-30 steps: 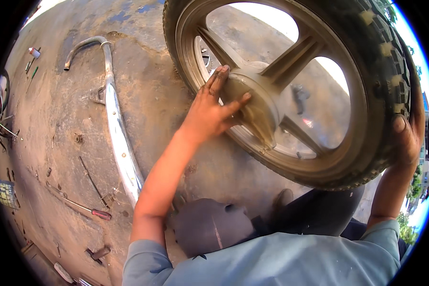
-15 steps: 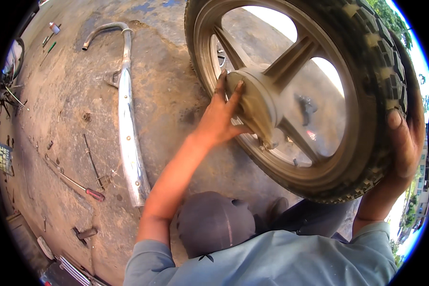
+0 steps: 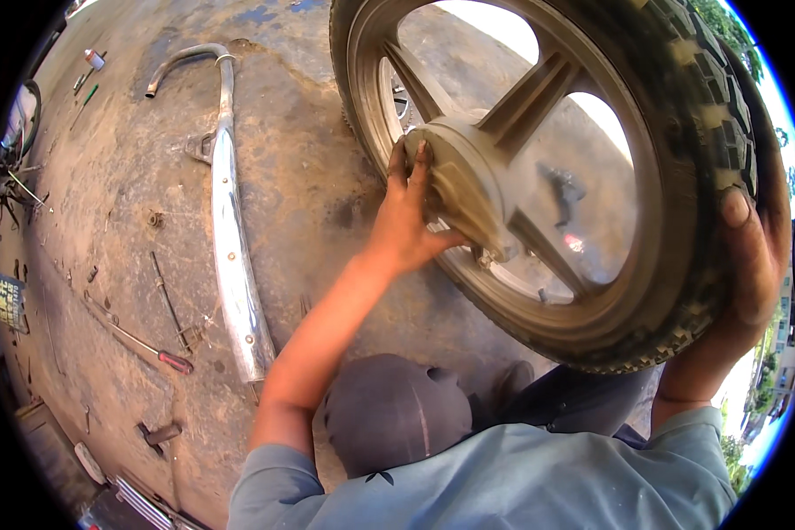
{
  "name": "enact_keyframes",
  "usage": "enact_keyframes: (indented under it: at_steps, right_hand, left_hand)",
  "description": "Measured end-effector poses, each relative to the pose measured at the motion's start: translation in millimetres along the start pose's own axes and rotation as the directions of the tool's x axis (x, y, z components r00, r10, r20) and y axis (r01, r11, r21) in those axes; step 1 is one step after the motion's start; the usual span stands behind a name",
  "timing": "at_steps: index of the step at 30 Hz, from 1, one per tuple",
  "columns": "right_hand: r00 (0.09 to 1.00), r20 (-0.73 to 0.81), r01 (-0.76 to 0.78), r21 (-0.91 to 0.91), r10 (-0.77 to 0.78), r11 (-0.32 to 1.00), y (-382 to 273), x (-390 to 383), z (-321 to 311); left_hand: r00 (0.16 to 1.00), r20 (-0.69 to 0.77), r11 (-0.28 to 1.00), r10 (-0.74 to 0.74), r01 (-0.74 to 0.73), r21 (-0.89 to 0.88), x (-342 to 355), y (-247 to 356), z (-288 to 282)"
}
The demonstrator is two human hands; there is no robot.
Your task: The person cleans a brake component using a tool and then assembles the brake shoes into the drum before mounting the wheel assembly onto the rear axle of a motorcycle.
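Observation:
A motorcycle wheel (image 3: pixel 539 314) with cast spokes and a knobbly black tyre stands tilted in front of me. My left hand (image 3: pixel 401 216) grips the round brake hub cover (image 3: pixel 464 190) at its centre. Two fingertips lie on the cover's upper edge and the thumb is at its lower edge. A small lever end (image 3: pixel 502 253) sticks out at the cover's bottom. Around the tyre's right side closes my right hand (image 3: pixel 751 243), its thumb on the tread; the other fingers are largely hidden behind the tyre.
Left of the wheel a chrome exhaust pipe (image 3: pixel 230 238) lies on the stained floor (image 3: pixel 296 194). Further left are a red-handled screwdriver (image 3: pixel 177 361), a thin rod (image 3: pixel 166 291), a hammer-like tool (image 3: pixel 161 434) and a spray can (image 3: pixel 94 59). A dark part (image 3: pixel 564 194) shows between the spokes.
The whole view has shifted a little, with floor things now slightly further left. My left hand's upper fingers have come closer together on the hub cover. Both hands stay on the wheel.

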State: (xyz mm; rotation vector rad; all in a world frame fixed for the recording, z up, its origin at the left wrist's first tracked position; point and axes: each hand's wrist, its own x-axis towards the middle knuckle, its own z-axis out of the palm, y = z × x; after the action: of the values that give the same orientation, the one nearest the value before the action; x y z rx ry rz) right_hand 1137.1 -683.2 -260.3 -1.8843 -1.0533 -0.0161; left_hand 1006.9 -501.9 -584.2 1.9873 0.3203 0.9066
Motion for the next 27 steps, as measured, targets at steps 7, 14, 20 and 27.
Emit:
enact_keyframes:
  at_steps: [7,14,20,27]
  right_hand:
    - [0.997,-0.067,-0.018,0.107,0.025,0.994,-19.7,-8.8,29.0]
    - [0.996,-0.084,0.025,0.091,-0.017,0.996,-25.7,-6.0,35.1]
    - [0.997,-0.044,0.065,0.237,-0.057,0.969,-16.6,-4.7,37.7]
    - [0.991,0.114,0.044,0.255,-0.075,0.966,-21.3,1.4,27.4]
  left_hand:
    - [0.942,0.053,0.92,0.33,-0.334,0.203,19.0,-19.3,-18.4]
    - [0.998,0.06,0.998,0.024,-0.028,0.06,5.6,-2.6,-8.2]
    - [0.995,0.08,0.986,0.053,-0.065,0.155,3.3,-0.3,-21.9]
    - [0.973,0.227,0.992,-0.038,0.009,0.126,18.8,20.8,-87.2]
